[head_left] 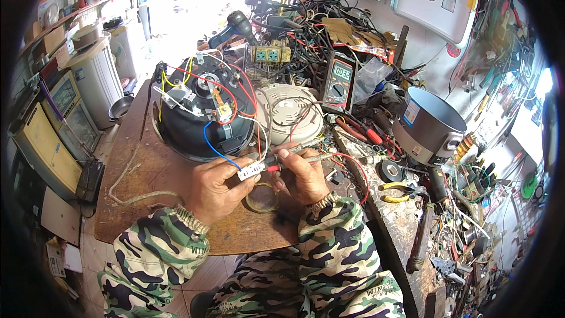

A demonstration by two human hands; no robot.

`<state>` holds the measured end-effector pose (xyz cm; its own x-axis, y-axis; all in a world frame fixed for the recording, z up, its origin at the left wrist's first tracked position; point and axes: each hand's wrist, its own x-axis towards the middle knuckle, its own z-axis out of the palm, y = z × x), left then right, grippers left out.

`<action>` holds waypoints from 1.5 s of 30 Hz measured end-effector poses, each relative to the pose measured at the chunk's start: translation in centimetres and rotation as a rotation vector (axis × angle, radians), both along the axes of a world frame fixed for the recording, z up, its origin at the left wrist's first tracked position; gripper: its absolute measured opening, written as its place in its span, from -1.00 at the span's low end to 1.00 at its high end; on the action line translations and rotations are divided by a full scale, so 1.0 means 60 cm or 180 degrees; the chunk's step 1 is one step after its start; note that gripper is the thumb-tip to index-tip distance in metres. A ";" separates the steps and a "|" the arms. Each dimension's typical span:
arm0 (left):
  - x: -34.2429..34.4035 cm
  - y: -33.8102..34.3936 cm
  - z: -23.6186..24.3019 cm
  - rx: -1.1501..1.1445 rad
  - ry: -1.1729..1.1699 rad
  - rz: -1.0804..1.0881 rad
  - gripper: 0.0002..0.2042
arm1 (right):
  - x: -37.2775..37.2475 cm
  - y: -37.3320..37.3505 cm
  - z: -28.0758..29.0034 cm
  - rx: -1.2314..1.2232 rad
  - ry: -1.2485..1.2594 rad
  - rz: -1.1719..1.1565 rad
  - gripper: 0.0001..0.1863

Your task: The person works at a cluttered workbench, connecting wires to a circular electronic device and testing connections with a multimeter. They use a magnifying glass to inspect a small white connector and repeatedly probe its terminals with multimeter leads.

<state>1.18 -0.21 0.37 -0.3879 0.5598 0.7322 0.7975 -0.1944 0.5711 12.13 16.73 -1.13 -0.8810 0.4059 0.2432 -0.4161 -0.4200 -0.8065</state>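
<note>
In my left hand (215, 187), thumb and fingers pinch a small white connector block (251, 170). Blue, red and white wires run from it to an upturned black cooker body (197, 132) with its wiring exposed. My right hand (306, 181) is closed around two test probes, their tips at the block. One is a red-tipped probe (273, 168); the other is a dark probe (272, 159) just above it. Whether the tips touch metal inside the block I cannot tell. A digital multimeter (338, 85) stands propped up behind, its display lit.
A beige vented cover (292, 109) lies behind my hands. Rightward, a cluttered bench holds a grey cooker shell (432, 123), black tape (391, 171), yellow-handled pliers (403, 192) and loose tools. Tangled cables (329, 9) pile up at the back. A pale cord (141, 200) crosses the wooden table (235, 241).
</note>
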 end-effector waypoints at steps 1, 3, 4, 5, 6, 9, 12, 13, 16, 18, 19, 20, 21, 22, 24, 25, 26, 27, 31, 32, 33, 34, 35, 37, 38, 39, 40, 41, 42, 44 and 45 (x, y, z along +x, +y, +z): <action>0.000 0.000 -0.001 -0.0007 0.0006 -0.0001 -0.71 | 0.000 0.000 0.000 -0.0003 -0.0002 -0.0007 -0.76; -0.001 -0.001 -0.002 -0.0011 0.0017 -0.0001 -0.71 | 0.001 -0.002 0.002 0.0001 -0.0005 -0.0020 -0.76; -0.001 -0.001 -0.002 0.0004 0.0015 -0.0013 -0.71 | 0.002 -0.002 0.003 0.0015 0.0001 -0.0017 -0.76; -0.002 0.000 -0.002 0.0011 0.0009 -0.0023 -0.71 | 0.002 -0.002 0.004 0.0022 0.0004 -0.0012 -0.76; -0.002 0.000 -0.002 0.0019 0.0004 -0.0033 -0.71 | 0.002 -0.002 0.005 0.0029 0.0008 -0.0007 -0.76; -0.004 0.004 -0.006 0.0069 0.0002 -0.0073 -0.71 | 0.002 -0.003 0.008 0.0028 -0.0056 -0.0044 -0.77; -0.003 -0.002 -0.001 0.0083 0.0227 0.0050 -0.74 | 0.001 -0.011 0.013 0.0053 -0.0162 -0.0133 -0.78; -0.003 -0.002 0.001 0.0069 0.0215 0.0058 -0.75 | 0.001 -0.011 0.015 0.0048 -0.0199 -0.0157 -0.78; 0.000 0.002 0.003 0.0023 0.0098 0.0051 -0.76 | 0.005 -0.011 0.014 0.0000 -0.0292 -0.0331 -0.77; 0.001 0.003 0.003 0.0057 0.0118 -0.0012 -0.77 | 0.005 -0.009 0.014 0.0039 -0.0245 -0.0325 -0.76; 0.000 0.001 0.003 0.0089 0.0056 -0.0041 -0.77 | 0.004 -0.012 0.017 0.0004 -0.0190 -0.0220 -0.75; 0.000 0.002 0.002 0.0089 0.0060 -0.0041 -0.77 | 0.005 -0.008 0.014 0.0025 -0.0205 -0.0220 -0.74; -0.001 0.002 0.002 0.0089 0.0064 -0.0045 -0.76 | 0.004 -0.007 0.012 0.0058 -0.0183 -0.0197 -0.74; -0.001 0.002 0.001 0.0089 0.0066 -0.0054 -0.76 | 0.004 -0.006 0.010 0.0091 -0.0162 -0.0179 -0.73; -0.001 -0.003 0.001 0.0046 0.0057 -0.0049 -0.74 | 0.003 -0.009 0.014 0.0120 -0.0159 -0.0174 -0.73; -0.002 -0.005 0.001 0.0023 0.0049 -0.0074 -0.73 | 0.003 -0.011 0.015 0.0134 -0.0159 -0.0178 -0.72; -0.003 -0.005 0.000 0.0007 0.0041 -0.0108 -0.72 | 0.003 -0.010 0.015 0.0134 -0.0163 -0.0172 -0.72; -0.004 -0.005 -0.001 0.0012 0.0052 -0.0109 -0.72 | 0.003 -0.010 0.014 0.0133 -0.0169 -0.0170 -0.72; -0.003 -0.001 -0.001 0.0019 0.0073 -0.0063 -0.75 | 0.005 -0.013 0.018 0.0046 -0.0185 -0.0211 -0.72; -0.001 0.003 0.001 0.0044 0.0076 -0.0075 -0.76 | 0.007 -0.009 0.013 0.0065 -0.0238 -0.0250 -0.73; 0.001 0.004 0.002 0.0064 0.0095 -0.0021 -0.76 | 0.007 -0.009 0.015 0.0094 -0.0250 -0.0279 -0.73; -0.001 0.006 -0.002 0.0079 0.0110 -0.0012 -0.76 | 0.007 -0.011 0.016 0.0124 -0.0263 -0.0311 -0.73; -0.001 0.003 0.000 0.0077 0.0118 0.0030 -0.76 | 0.002 -0.008 0.010 0.0127 -0.0280 -0.0256 -0.74; 0.002 -0.002 0.007 0.0043 0.0177 0.0089 -0.75 | -0.002 -0.006 0.007 0.0088 -0.0133 -0.0162 -0.77; 0.000 -0.002 0.004 0.0033 0.0148 0.0075 -0.75 | -0.003 -0.008 0.007 0.0025 -0.0100 -0.0135 -0.78; 0.000 -0.001 0.001 0.0022 0.0120 0.0066 -0.75 | -0.003 -0.007 0.003 -0.0102 -0.0100 -0.0096 -0.79; -0.001 -0.001 -0.001 0.0009 0.0093 0.0063 -0.75 | -0.002 -0.006 0.003 -0.0075 -0.0104 -0.0106 -0.79; -0.001 0.000 -0.004 -0.0022 0.0036 0.0029 -0.75 | -0.001 -0.005 0.004 -0.0051 -0.0118 -0.0120 -0.79; -0.001 0.002 -0.004 -0.0007 0.0019 0.0021 -0.74 | 0.000 -0.004 0.005 -0.0027 -0.0131 -0.0130 -0.80; -0.001 0.004 -0.004 0.0011 -0.0012 0.0034 -0.72 | 0.003 -0.002 0.008 -0.0006 -0.0099 -0.0073 -0.79; 0.000 0.003 -0.003 -0.0012 0.0001 0.0047 -0.72 | 0.002 -0.002 0.006 0.0003 -0.0087 -0.0061 -0.79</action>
